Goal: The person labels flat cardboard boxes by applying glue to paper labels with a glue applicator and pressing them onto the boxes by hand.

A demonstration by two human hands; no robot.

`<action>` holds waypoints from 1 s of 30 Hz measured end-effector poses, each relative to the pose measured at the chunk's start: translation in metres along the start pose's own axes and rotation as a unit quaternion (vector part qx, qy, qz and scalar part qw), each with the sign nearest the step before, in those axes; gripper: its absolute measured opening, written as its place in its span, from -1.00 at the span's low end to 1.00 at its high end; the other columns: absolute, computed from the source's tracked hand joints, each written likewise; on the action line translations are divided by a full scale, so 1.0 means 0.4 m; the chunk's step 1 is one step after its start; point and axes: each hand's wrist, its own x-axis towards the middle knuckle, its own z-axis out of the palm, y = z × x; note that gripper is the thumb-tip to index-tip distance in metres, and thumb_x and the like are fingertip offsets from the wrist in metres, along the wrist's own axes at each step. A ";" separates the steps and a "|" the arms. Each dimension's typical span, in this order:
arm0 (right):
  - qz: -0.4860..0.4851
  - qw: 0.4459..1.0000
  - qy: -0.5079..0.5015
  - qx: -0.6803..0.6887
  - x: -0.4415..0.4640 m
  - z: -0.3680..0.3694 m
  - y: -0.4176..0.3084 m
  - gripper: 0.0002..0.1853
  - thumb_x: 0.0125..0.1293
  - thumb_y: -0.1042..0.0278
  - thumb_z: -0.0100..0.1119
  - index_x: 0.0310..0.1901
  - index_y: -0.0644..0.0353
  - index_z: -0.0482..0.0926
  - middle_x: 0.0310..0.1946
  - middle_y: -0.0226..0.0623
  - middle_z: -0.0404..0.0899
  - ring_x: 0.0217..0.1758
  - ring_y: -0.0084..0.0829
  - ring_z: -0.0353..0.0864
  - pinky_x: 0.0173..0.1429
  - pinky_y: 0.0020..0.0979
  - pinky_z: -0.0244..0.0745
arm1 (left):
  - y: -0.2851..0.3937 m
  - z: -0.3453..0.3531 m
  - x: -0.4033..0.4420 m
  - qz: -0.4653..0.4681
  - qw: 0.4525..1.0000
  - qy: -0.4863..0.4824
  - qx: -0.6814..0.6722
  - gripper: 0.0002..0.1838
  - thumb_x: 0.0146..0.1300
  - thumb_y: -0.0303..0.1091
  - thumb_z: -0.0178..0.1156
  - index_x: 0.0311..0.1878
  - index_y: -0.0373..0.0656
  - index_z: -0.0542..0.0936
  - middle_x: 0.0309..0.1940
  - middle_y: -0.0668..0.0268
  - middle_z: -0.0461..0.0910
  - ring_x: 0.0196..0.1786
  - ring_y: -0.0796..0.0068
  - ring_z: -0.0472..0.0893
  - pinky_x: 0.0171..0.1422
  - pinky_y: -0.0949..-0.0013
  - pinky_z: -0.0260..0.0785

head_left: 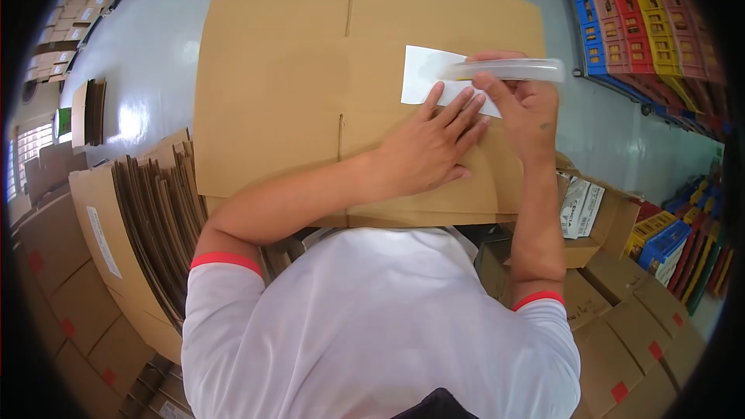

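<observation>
White sheet (420, 75): was supported by the brown cardboard (272, 70), beyond the left hand (431, 143), its right part partly hidden by the right hand (529, 105).
Left palm: was turned down, fingers spread and nothing grasped; the sheet's near side was overlapped by the fingertips.
Right grip: was closed around a translucent tool (531, 70), held above the sheet, its tip blurred.

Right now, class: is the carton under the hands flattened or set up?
Flattened: the cardboard carton lies as a sheet, its slotted flaps spread outward.
</observation>
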 end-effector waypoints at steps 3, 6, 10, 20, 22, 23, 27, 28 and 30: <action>-0.074 0.989 -0.076 -0.100 0.004 0.053 -0.033 -0.79 0.36 0.41 0.46 -0.04 0.31 0.76 -0.14 -0.24 0.81 -0.20 -0.43 0.81 -0.10 -0.40 0.68 | 0.001 0.014 -0.005 0.003 1.000 -0.014 0.006 -0.18 0.51 0.27 0.06 0.52 -0.26 0.41 0.54 0.00 0.35 0.66 -0.02 0.23 0.70 -0.27 -0.04; -0.063 0.980 -0.123 -0.141 0.015 0.087 -0.045 -0.79 0.33 0.38 0.49 -0.10 0.32 0.77 -0.22 -0.20 0.82 -0.24 -0.40 0.81 -0.14 -0.36 0.69 | 0.000 0.017 -0.016 -0.001 1.000 -0.016 0.001 -0.23 0.52 0.25 0.06 0.44 -0.28 0.49 0.48 0.03 0.41 0.64 0.00 0.26 0.69 -0.26 -0.01; -0.070 0.965 -0.163 -0.195 0.035 0.109 -0.026 -0.77 0.31 0.35 0.49 -0.13 0.35 0.77 -0.33 -0.17 0.80 -0.29 -0.38 0.81 -0.21 -0.34 0.68 | -0.003 0.037 -0.023 -0.010 0.998 0.019 -0.058 -0.32 0.53 0.20 0.08 0.35 -0.26 0.54 0.39 0.04 0.49 0.58 0.00 0.32 0.68 -0.17 0.04; -0.090 0.963 -0.123 -0.221 0.099 0.133 -0.008 -0.75 0.32 0.33 0.46 -0.13 0.38 0.79 -0.35 -0.14 0.81 -0.35 -0.42 0.77 -0.29 -0.35 0.63 | -0.004 0.031 -0.015 -0.003 0.999 0.031 -0.024 -0.23 0.51 0.24 0.07 0.49 -0.22 0.46 0.47 0.03 0.42 0.63 -0.02 0.26 0.70 -0.32 -0.04; -0.097 0.962 -0.104 -0.235 0.137 0.138 0.007 -0.75 0.32 0.32 0.46 -0.14 0.37 0.79 -0.36 -0.14 0.80 -0.35 -0.41 0.77 -0.28 -0.35 0.63 | -0.006 0.028 -0.015 -0.002 0.999 0.050 -0.016 -0.23 0.51 0.24 0.07 0.48 -0.24 0.46 0.45 0.05 0.44 0.61 0.01 0.28 0.71 -0.29 -0.03; -0.103 0.959 -0.085 -0.249 0.146 0.139 0.010 -0.75 0.31 0.31 0.47 -0.15 0.37 0.79 -0.37 -0.14 0.80 -0.36 -0.40 0.77 -0.27 -0.35 0.63 | -0.006 0.026 -0.014 -0.001 0.998 0.068 -0.009 -0.23 0.52 0.25 0.06 0.47 -0.25 0.46 0.43 0.08 0.46 0.59 0.03 0.31 0.72 -0.25 -0.03; -0.106 0.962 -0.085 -0.238 0.133 0.138 0.000 -0.73 0.31 0.29 0.47 -0.16 0.38 0.79 -0.37 -0.13 0.80 -0.37 -0.40 0.76 -0.25 -0.36 0.63 | -0.006 0.024 -0.014 -0.002 0.998 0.064 -0.005 -0.23 0.52 0.24 0.07 0.47 -0.25 0.46 0.44 0.09 0.45 0.58 0.04 0.33 0.70 -0.27 -0.01; -0.065 0.955 -0.125 -0.260 0.108 0.135 -0.019 -0.74 0.33 0.30 0.46 -0.16 0.38 0.79 -0.36 -0.13 0.80 -0.36 -0.41 0.76 -0.24 -0.35 0.63 | -0.005 0.022 -0.016 -0.004 0.999 0.044 -0.011 -0.23 0.52 0.25 0.07 0.47 -0.25 0.47 0.43 0.09 0.46 0.57 0.04 0.34 0.69 -0.27 0.01; -0.024 0.945 -0.166 -0.280 0.072 0.133 -0.023 -0.75 0.34 0.31 0.45 -0.16 0.39 0.78 -0.36 -0.13 0.80 -0.34 -0.42 0.76 -0.23 -0.35 0.63 | -0.007 0.018 -0.016 -0.008 1.000 0.024 -0.017 -0.23 0.52 0.25 0.06 0.47 -0.25 0.48 0.43 0.08 0.47 0.56 0.05 0.35 0.67 -0.28 0.02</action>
